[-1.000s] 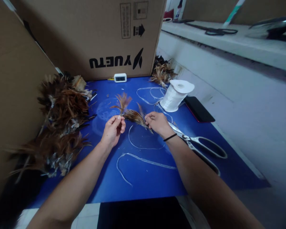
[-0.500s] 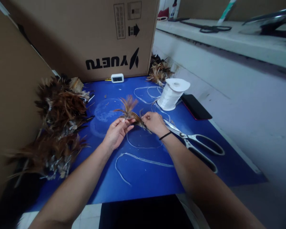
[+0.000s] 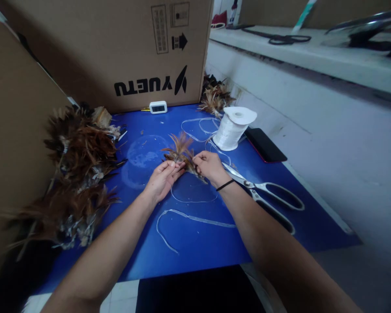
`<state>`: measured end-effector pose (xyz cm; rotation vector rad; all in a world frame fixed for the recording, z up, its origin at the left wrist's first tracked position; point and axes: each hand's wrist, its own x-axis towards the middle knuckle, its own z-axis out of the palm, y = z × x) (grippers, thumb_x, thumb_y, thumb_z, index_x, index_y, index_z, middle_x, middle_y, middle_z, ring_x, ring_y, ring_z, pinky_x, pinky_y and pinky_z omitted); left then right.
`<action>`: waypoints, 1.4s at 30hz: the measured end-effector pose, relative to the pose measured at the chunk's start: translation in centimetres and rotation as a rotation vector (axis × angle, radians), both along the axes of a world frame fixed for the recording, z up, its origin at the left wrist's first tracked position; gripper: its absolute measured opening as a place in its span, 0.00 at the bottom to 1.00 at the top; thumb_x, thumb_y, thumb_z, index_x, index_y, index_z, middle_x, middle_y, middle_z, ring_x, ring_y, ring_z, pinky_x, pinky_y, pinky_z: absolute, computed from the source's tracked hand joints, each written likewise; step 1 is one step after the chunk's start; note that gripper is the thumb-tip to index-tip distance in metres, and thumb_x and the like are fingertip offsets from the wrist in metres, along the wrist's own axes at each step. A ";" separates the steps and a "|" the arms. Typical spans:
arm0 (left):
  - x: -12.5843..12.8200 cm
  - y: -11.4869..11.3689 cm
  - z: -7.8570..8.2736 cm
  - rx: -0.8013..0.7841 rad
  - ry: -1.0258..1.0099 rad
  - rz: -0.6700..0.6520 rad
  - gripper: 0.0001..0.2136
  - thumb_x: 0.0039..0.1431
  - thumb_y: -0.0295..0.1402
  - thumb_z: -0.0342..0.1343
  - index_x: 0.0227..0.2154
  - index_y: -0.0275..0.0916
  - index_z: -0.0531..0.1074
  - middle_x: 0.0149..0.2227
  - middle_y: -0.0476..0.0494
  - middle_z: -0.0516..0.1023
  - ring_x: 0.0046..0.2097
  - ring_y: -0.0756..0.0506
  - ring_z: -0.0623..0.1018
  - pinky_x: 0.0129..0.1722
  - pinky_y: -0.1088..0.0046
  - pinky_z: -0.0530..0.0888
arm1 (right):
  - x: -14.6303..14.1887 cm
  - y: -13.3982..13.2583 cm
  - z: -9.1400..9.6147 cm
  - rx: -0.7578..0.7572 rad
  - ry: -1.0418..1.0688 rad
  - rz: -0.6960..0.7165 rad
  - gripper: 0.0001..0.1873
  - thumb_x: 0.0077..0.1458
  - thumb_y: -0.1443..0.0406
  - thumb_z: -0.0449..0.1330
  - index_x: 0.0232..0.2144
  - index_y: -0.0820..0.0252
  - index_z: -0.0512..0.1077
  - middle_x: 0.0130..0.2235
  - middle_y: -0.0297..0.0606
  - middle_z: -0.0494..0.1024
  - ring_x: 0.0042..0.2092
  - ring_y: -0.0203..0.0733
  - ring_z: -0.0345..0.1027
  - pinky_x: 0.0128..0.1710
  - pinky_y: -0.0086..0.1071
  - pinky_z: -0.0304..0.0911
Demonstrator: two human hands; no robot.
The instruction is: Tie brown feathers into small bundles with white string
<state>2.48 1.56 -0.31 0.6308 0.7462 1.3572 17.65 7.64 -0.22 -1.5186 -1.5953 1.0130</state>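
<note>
A small bunch of brown feathers (image 3: 180,150) is held over the blue mat (image 3: 189,243) between both hands. My left hand (image 3: 162,179) pinches its lower end with fingers closed. My right hand (image 3: 209,167), a black band on its wrist, grips the bunch from the right, fingers curled. A loop of white string (image 3: 195,218) lies on the mat just below the hands.
A large heap of brown feathers (image 3: 80,169) lies at the left. A white string spool (image 3: 232,128), metal scissors (image 3: 267,193) and a dark phone (image 3: 265,150) sit to the right. A cardboard box (image 3: 117,48) and small white timer (image 3: 158,107) stand behind, with more feathers (image 3: 215,95).
The two hands have moved closer together, bringing two separate feather tufts into one bunch. The view has shifted slightly left.
</note>
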 end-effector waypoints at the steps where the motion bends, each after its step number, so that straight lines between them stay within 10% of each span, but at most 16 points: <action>1: 0.0 0.0 0.0 -0.003 0.001 0.000 0.07 0.49 0.29 0.62 0.25 0.34 0.68 0.39 0.40 0.77 0.49 0.43 0.75 0.52 0.63 0.68 | -0.1 -0.1 0.1 -0.033 0.063 -0.020 0.06 0.48 0.64 0.55 0.22 0.60 0.67 0.14 0.28 0.67 0.15 0.30 0.58 0.17 0.23 0.54; 8: 0.2 0.2 0.1 -0.030 0.017 0.015 0.08 0.48 0.29 0.62 0.24 0.34 0.68 0.36 0.42 0.77 0.47 0.45 0.75 0.51 0.64 0.69 | -0.5 -0.5 1.4 -0.159 0.364 -0.089 0.06 0.47 0.67 0.55 0.20 0.59 0.63 0.12 0.25 0.63 0.13 0.27 0.52 0.11 0.21 0.46; 15: -0.1 0.0 0.1 0.021 0.011 -0.012 0.07 0.50 0.30 0.61 0.25 0.34 0.69 0.38 0.41 0.77 0.48 0.45 0.75 0.52 0.64 0.68 | -0.2 -0.8 3.0 -0.066 0.684 -0.099 0.05 0.40 0.70 0.59 0.22 0.62 0.64 0.24 0.35 0.75 0.22 0.30 0.66 0.16 0.21 0.54; 26: -0.4 -0.5 0.2 0.065 0.109 -0.008 0.11 0.48 0.37 0.62 0.26 0.35 0.68 0.27 0.47 0.74 0.26 0.53 0.74 0.20 0.82 0.67 | 0.2 -3.6 3.8 -0.199 0.761 0.086 0.13 0.35 0.68 0.67 0.28 0.65 0.71 0.24 0.36 0.76 0.28 0.36 0.71 0.20 0.23 0.58; 42: 0.7 -0.7 -0.2 0.110 0.290 0.080 0.12 0.51 0.39 0.60 0.27 0.33 0.70 0.23 0.48 0.72 0.23 0.54 0.71 0.19 0.80 0.67 | -1.9 -4.8 3.1 -0.138 0.867 -0.072 0.12 0.37 0.68 0.65 0.27 0.61 0.67 0.24 0.31 0.74 0.28 0.37 0.73 0.19 0.24 0.62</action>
